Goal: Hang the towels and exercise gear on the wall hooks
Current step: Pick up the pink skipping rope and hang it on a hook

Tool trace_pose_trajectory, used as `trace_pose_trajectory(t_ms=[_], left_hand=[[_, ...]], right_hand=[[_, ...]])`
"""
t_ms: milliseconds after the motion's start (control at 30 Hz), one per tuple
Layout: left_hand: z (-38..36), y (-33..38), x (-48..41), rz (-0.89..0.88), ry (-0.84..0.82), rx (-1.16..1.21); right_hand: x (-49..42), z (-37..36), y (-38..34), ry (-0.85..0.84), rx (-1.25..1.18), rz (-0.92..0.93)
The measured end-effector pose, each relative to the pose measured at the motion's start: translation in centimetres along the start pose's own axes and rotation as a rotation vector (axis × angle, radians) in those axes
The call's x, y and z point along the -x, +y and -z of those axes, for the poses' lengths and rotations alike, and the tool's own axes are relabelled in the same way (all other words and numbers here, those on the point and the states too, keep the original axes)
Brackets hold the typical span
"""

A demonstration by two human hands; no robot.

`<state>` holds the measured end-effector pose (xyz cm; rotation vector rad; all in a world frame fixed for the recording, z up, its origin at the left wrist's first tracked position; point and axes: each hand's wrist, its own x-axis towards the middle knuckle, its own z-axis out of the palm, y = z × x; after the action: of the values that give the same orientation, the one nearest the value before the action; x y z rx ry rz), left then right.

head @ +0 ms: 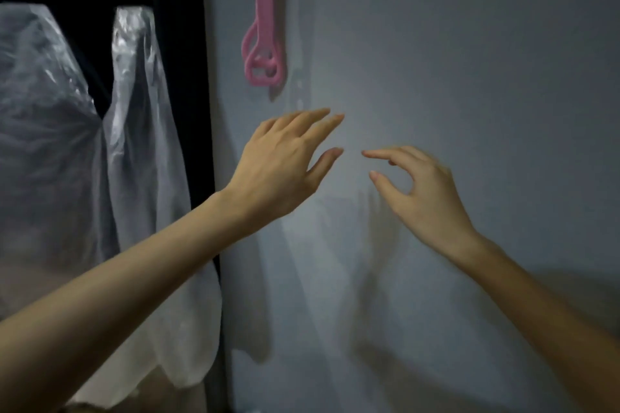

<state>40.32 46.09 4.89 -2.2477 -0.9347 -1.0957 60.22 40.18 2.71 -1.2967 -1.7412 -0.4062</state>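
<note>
A pink resistance band (263, 27) hangs down the grey wall (469, 77) from above the frame's top edge; its looped handle ends at about head height, and the hook it hangs from is out of view. My left hand (285, 164) is raised just below the band, fingers spread, holding nothing. My right hand (422, 191) is beside it to the right, thumb and forefinger apart, also holding nothing. Both hands are close to the wall, apart from the band. No towels are in view.
Clear plastic covers (100, 144) drape over hanging items in a dark open wardrobe at the left. The wardrobe's black side panel (208, 111) meets the wall. The light is dim, with hand shadows on the wall.
</note>
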Motion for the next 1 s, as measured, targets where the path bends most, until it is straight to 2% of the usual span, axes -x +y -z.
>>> trace_pose_trajectory(t_ms=[267,500,767,1000], left_hand=[[1.4,1.9,11.2,0.103,-0.149,0.047],[3.9,-0.5,23.1,0.195,-0.253,0.103],[6.6,-3.3,36.7,0.242,-0.432,0.195],[5.2,-3.5,46.4,0.356,-0.576,0.282]], right_hand=[[10.9,-1.7,-3.4,-0.077,-0.085,-0.135],[20.3,-6.2,-9.1,-0.148,-0.184,-0.323],[31.0,-11.9,-16.7,-0.308,-0.197,-0.469],[38.5,-16.6,-19.9,-0.440,-0.217,-0.577]])
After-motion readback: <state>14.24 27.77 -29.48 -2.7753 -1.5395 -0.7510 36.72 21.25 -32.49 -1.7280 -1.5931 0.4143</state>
